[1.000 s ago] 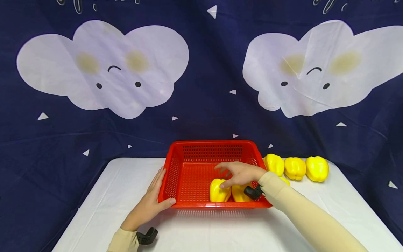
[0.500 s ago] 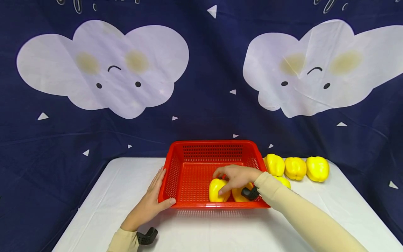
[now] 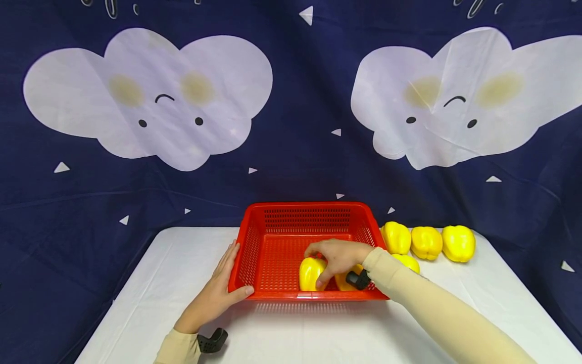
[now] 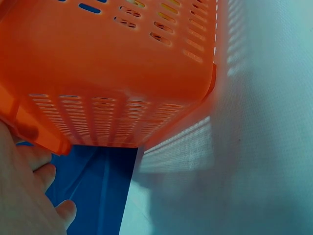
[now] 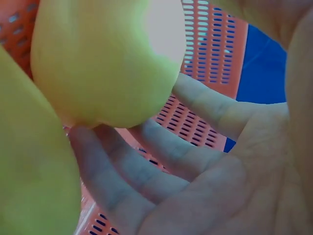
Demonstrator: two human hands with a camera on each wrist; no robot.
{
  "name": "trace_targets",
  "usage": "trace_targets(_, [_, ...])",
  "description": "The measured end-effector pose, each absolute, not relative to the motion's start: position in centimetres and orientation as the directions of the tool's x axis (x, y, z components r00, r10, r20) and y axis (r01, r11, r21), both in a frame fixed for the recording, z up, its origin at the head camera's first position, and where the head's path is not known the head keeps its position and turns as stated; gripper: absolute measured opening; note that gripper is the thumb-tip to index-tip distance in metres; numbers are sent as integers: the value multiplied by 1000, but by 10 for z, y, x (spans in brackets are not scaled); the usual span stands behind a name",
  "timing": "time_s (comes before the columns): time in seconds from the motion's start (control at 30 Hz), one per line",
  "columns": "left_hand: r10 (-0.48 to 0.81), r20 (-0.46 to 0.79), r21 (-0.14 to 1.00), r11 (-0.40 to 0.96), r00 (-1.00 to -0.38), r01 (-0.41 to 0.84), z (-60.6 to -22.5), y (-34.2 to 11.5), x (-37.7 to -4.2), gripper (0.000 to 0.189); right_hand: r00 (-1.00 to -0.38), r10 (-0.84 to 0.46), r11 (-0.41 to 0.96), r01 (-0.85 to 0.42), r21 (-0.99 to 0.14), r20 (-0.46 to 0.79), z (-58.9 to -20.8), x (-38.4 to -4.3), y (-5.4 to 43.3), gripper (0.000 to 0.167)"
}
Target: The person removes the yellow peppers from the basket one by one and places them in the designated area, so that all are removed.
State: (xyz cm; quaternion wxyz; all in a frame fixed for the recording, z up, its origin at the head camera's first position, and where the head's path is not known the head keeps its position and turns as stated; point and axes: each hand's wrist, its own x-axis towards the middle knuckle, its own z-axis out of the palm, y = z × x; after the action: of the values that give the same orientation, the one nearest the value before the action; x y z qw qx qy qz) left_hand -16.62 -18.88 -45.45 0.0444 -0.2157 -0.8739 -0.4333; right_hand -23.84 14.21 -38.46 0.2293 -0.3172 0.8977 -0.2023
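Note:
A red perforated plastic basket [image 3: 282,296] stands on the white table. Inside, near its front wall, my right hand [image 3: 341,255] grips a yellow bell pepper [image 3: 310,274], thumb on the near side and fingers on the far side. In the right wrist view the fingers [image 5: 166,147] curl against the bell pepper [image 5: 107,58]. A second yellow bell pepper [image 3: 343,283] sits to its right, partly hidden by the hand and wrist camera. Along the basket's left rim lies my left hand [image 3: 215,288], fingers extended and thumb at the front corner; the left wrist view has it beside the basket wall [image 4: 122,63].
Right of the basket, several more yellow bell peppers [image 3: 426,242] stand on the white-covered table [image 3: 150,283]; one nearer pepper [image 3: 407,262] is partly behind the right sleeve. A dark blue cloth [image 3: 309,151] with cloud prints hangs behind the table.
My right hand has lowered onto the left bell pepper in the basket and closed round it. The pepper has shifted slightly left with the hand. My left hand has stayed in place.

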Motion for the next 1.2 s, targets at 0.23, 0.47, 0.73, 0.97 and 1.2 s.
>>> trace_targets(0.23, [340, 266, 737, 532, -902, 418, -453, -189, -166, 105, -694, -659, 733, -509, -451, -289, -385, -237, 136, 65])
trace_targets(0.47, [343, 266, 734, 534, -901, 420, -454, -189, -166, 105, -695, -654, 743, -514, -429, -299, -389, -238, 133, 68])
trace_targets(0.73, [343, 268, 735, 531, -900, 422, -454, -188, -167, 105, -684, -659, 740, -515, -432, -314, -388, -238, 129, 68])
trace_targets(0.97, [342, 263, 736, 533, -902, 417, -454, -189, -166, 105, -672, -682, 716, -535, -449, -287, -388, -237, 129, 69])
trace_targets(1.2, [343, 267, 734, 534, -901, 421, -454, -189, -166, 105, -670, -715, 666, -564, -489, -201, -379, -238, 133, 76])
